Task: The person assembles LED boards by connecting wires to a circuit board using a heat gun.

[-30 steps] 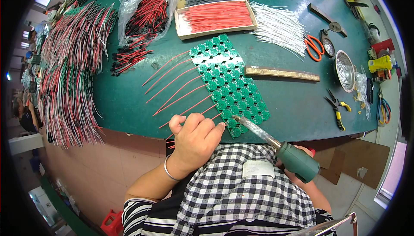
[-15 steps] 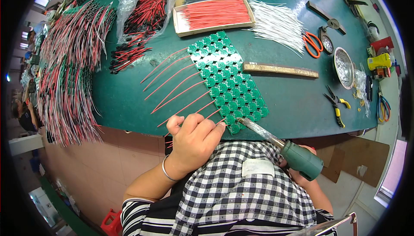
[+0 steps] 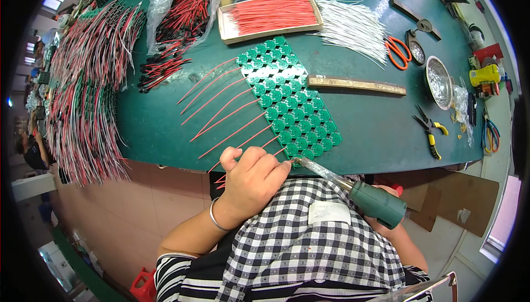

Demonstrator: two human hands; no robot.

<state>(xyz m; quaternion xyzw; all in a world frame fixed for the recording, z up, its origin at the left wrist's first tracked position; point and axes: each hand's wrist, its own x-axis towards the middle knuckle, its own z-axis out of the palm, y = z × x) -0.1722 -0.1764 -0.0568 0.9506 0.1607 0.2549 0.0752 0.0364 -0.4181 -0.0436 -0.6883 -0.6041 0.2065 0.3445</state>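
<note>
My left hand [image 3: 251, 178] is closed at the table's near edge, pinching a red wire [image 3: 221, 179] against the nearest corner of a green panel of round circuit boards [image 3: 287, 100]. My right hand [image 3: 386, 224], mostly hidden behind my checked shirt, grips a soldering iron with a green handle [image 3: 375, 202]. Its metal tip [image 3: 298, 161] touches the panel's near edge right beside my left fingers. Several red wires [image 3: 221, 103] fan out leftward from the panel's boards.
A cardboard tray of red wires [image 3: 270, 15] and a bundle of white wires [image 3: 353, 23] lie at the back. A bag of red-black leads [image 3: 176, 15] sits back left, wired boards [image 3: 83, 92] at left. A brass bar [image 3: 359, 85], orange scissors [image 3: 398, 51], a metal bowl [image 3: 439, 81] and pliers [image 3: 428, 128] lie to the right.
The iron's tip has come in closer to the panel's near corner beside my left fingers. My left hand stays at the same spot on the wire.
</note>
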